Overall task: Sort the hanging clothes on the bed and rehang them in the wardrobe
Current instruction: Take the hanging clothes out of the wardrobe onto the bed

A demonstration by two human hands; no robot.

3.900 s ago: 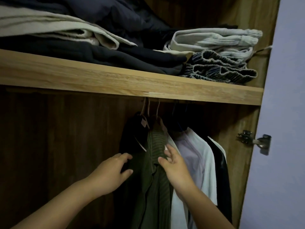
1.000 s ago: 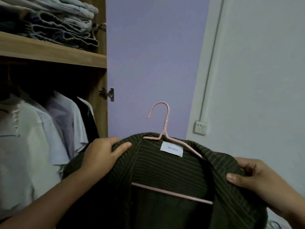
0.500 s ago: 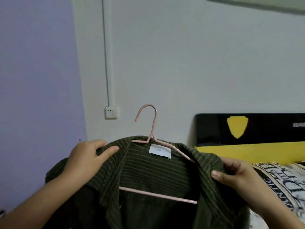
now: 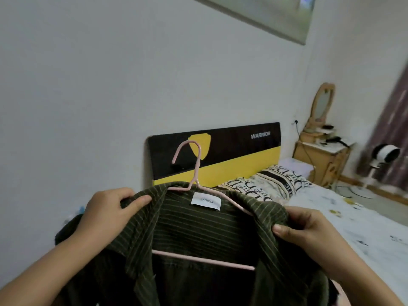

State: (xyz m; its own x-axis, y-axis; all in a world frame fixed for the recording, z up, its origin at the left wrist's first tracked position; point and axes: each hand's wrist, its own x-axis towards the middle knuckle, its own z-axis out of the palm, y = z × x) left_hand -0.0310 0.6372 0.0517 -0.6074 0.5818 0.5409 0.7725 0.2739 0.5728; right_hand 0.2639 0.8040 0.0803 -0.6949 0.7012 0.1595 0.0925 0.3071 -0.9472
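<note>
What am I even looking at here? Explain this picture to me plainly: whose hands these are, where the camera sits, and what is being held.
There is no machine here. A person wears a wide-angle camera on the head, so the picture looks forward and down at their own two bare hands.

The left hand and the right hand each grip a shoulder of a dark green striped shirt, thumbs on top of the fabric. The shirt hangs on a pink hanger, whose hook points up, and a white neck label shows inside the collar.

Behind the shirt stands a bed with a black and yellow headboard and a patterned pillow. Farther right are a wooden dressing table with an oval mirror, and a white fan.
</note>
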